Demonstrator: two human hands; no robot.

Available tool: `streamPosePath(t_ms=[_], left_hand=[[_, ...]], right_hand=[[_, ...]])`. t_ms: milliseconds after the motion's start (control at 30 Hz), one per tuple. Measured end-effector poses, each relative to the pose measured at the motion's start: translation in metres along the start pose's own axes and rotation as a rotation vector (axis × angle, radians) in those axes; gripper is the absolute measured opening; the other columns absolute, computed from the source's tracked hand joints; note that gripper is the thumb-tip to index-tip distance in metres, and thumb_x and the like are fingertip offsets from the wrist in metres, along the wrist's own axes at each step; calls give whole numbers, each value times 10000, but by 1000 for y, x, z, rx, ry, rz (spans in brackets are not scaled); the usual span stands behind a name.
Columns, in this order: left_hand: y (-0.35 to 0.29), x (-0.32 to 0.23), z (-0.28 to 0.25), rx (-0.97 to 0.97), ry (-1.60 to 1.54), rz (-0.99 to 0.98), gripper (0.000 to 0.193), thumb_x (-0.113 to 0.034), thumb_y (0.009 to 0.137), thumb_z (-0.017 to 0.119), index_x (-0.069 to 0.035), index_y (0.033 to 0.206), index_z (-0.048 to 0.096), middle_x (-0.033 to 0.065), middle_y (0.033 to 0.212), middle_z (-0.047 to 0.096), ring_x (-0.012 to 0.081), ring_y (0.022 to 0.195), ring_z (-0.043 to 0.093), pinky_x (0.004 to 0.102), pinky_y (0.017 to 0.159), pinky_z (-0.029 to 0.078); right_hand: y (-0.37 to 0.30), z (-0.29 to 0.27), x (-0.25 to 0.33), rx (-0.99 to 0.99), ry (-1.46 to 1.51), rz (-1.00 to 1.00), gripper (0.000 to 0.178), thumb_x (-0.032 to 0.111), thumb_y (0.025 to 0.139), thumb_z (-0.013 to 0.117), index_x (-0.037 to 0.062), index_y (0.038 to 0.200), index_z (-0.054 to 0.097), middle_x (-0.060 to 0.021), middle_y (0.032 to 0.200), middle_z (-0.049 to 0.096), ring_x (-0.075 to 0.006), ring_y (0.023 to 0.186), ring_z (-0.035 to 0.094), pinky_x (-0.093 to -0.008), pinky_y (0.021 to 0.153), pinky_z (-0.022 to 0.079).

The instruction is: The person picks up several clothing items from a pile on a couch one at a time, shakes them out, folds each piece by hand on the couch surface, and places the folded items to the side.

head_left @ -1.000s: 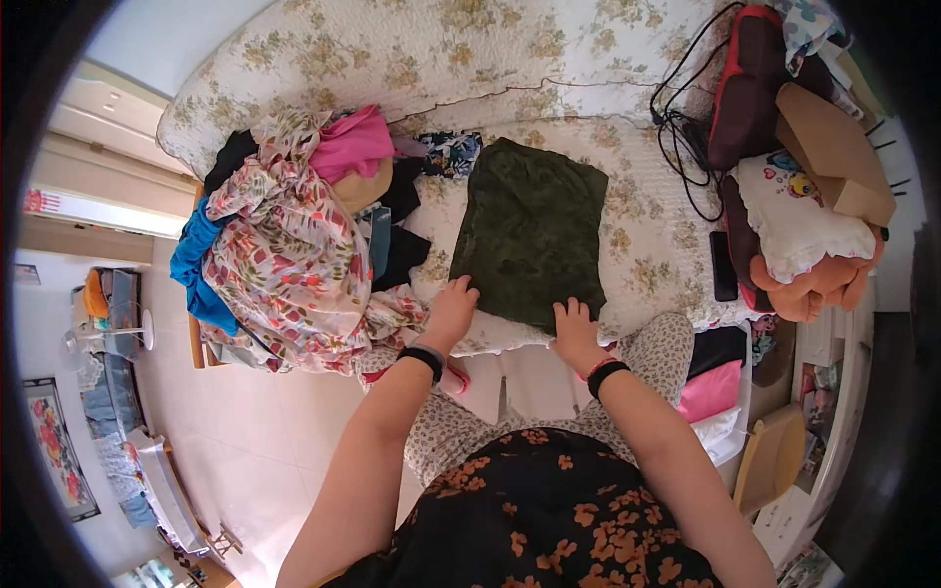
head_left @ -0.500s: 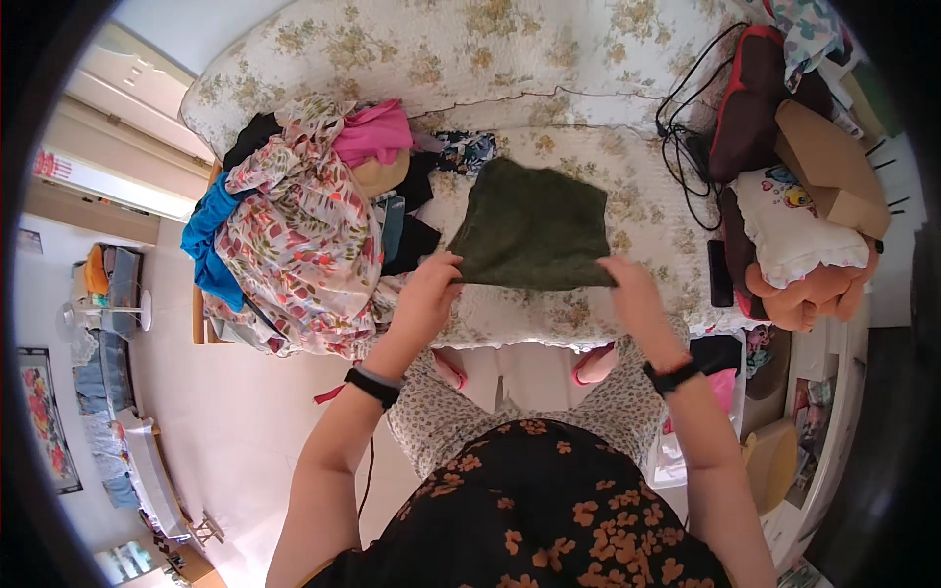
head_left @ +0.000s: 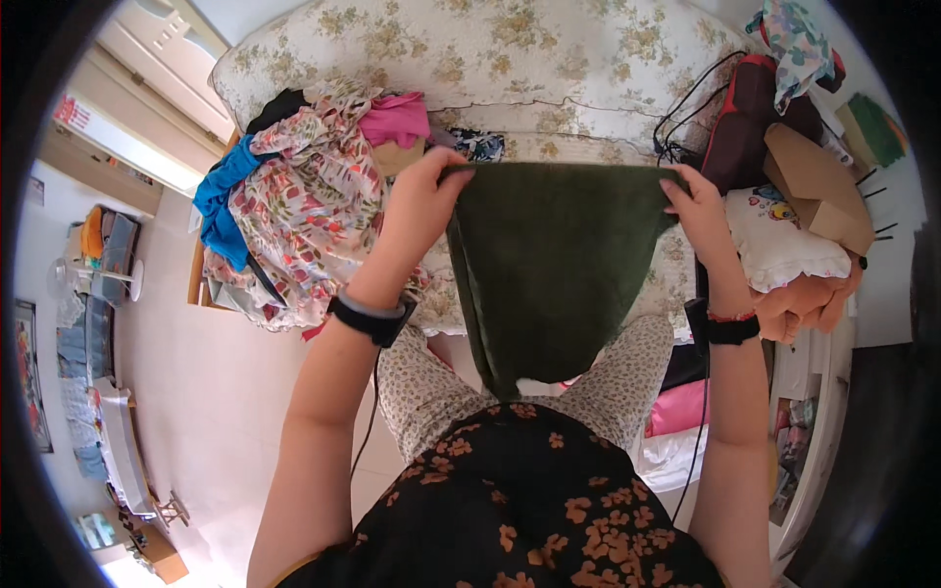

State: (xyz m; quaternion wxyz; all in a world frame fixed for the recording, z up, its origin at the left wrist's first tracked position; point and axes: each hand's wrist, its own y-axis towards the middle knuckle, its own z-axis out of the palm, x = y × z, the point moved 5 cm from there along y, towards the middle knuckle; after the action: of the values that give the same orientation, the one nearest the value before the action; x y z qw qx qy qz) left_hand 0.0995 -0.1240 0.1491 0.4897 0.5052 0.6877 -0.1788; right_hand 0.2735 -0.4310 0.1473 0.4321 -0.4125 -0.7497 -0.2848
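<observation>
A dark green cloth garment hangs stretched between my hands, its upper edge pulled nearly straight. My left hand pinches its upper left corner, and my right hand grips the upper right corner. The lower part drops toward my lap and narrows there; I cannot tell exactly what kind of garment it is. Behind it lies the sofa seat with a floral quilted cover. Left of my left hand is a heap of clothes with a white, red-patterned garment on top.
Blue cloth and pink cloth lie in the heap. On the right are black cables, a white cushion, an orange plush toy and an opened cardboard box. A pink item sits low beside my right leg.
Both hands have lifted the green garment off the sofa and moved apart and away from me. It was spread on the seat and now hangs down toward my lap.
</observation>
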Motion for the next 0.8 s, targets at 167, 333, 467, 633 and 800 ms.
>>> streamPosePath(t_ms=[167, 333, 467, 633, 800], left_hand=[[10, -23, -12, -159, -390, 7, 118, -67, 867, 599, -15, 962, 553, 17, 765, 564, 76, 698, 534, 235, 569, 478], [-10, 0, -17, -101, -355, 152, 141, -46, 869, 583, -16, 1006, 570, 9, 838, 588, 84, 741, 548, 232, 649, 463], [-55, 60, 16, 124, -76, 30, 213, -47, 842, 596, -25, 1054, 606, 60, 797, 606, 94, 734, 549, 235, 674, 438], [-120, 158, 61, 477, 106, -337, 176, -83, 836, 590, -44, 1007, 609, 146, 852, 630, 233, 801, 613, 326, 719, 469], [-122, 216, 80, 475, 222, -309, 185, -106, 830, 586, -33, 998, 604, 168, 890, 634, 316, 842, 614, 377, 738, 473]], right_hand=[[-5, -16, 42, -183, 112, -337, 195, 86, 887, 575, 0, 1061, 593, -4, 881, 601, -53, 762, 514, -187, 688, 413], [-34, -14, 30, -125, 66, -325, 201, 5, 824, 596, 11, 1025, 606, -35, 1019, 633, -110, 949, 560, -226, 803, 422], [-54, 26, -59, 155, -106, -193, 255, -7, 757, 622, 41, 1007, 622, -70, 1042, 635, -187, 975, 579, -295, 831, 439], [-90, 101, -141, 521, -209, 66, 209, 47, 751, 640, 37, 959, 636, -116, 994, 632, -236, 931, 596, -315, 787, 457], [-77, 144, -195, 792, -218, 272, 266, 153, 762, 668, 29, 993, 630, -155, 963, 636, -257, 865, 608, -326, 749, 462]])
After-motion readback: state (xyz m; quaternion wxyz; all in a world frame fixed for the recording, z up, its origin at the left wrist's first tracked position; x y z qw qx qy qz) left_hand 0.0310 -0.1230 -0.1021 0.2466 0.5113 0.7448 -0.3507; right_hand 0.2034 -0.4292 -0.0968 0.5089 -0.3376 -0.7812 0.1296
